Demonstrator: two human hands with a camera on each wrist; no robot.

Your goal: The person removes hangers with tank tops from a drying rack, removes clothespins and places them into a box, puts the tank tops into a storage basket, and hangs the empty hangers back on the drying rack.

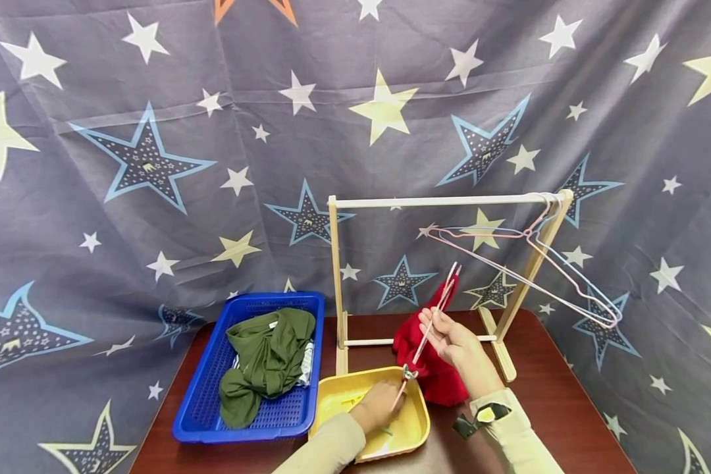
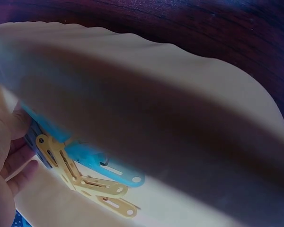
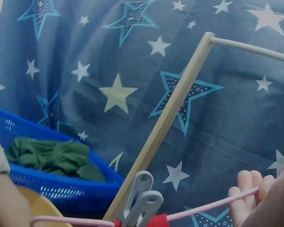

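Note:
My right hand (image 1: 447, 336) grips a pink wire hanger (image 1: 422, 342), held steeply slanted above the table. A red cloth garment (image 1: 438, 375) hangs beside it, and a pale grey clothespin (image 3: 144, 203) clips red cloth to the hanger's wire. Down in the yellow basket (image 1: 417, 431) is my left hand (image 1: 379, 403). In the left wrist view, its thumb and fingers close around a dark blue clothespin (image 2: 37, 137) at the edge of a small pile. Yellow clothespins (image 2: 61, 163) and light blue clothespins (image 2: 109, 170) lie right beside the fingertips.
To the left stands a blue basket (image 1: 192, 401) with a dark green garment (image 1: 266, 368) inside. Behind my right hand rises a wooden rack (image 1: 335, 263), with pink and blue hangers (image 1: 530, 232) on its right end. Everything stands on a dark red-brown table (image 1: 569, 408).

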